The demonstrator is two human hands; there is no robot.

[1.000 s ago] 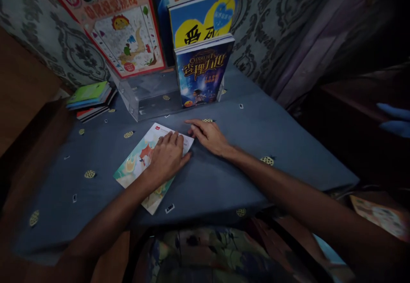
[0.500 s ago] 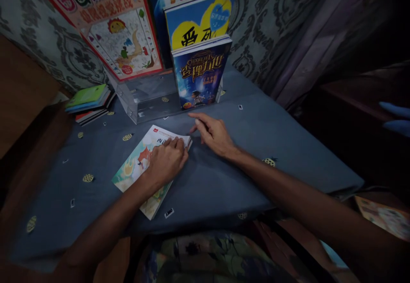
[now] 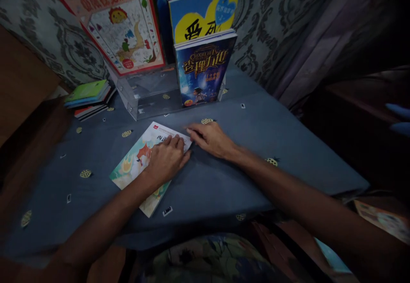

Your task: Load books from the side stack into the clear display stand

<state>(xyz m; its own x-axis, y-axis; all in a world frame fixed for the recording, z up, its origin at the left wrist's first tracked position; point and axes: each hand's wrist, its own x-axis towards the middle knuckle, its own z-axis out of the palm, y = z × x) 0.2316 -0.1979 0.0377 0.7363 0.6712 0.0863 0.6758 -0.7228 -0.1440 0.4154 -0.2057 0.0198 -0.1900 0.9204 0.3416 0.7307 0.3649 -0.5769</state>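
Observation:
A paperback book (image 3: pixel 131 167) with a white and green illustrated cover lies slanted on the table, cover up. My left hand (image 3: pixel 166 157) rests on its upper right part, fingers laid over the cover and thumb along the right edge, hiding part of the title. At the book's top right corner is my right hand (image 3: pixel 213 140), its thumb and forefinger brought together at the corner. Slight blur and overlap make the exact contact there hard to see.
Behind the book stands a clear acrylic rack (image 3: pixel 128 99) holding a red-bordered picture book (image 3: pixel 128 35), a dark blue book (image 3: pixel 205 71) and a yellow-and-blue one (image 3: pixel 188 14). Several thin books (image 3: pixel 89 95) are stacked at the left. A blue tablecloth (image 3: pixel 243 180) covers the table.
My right hand has come down to the book's top right corner, and its forefinger has drawn in. My left hand's fingers lie flatter on the cover. The view has shifted slightly.

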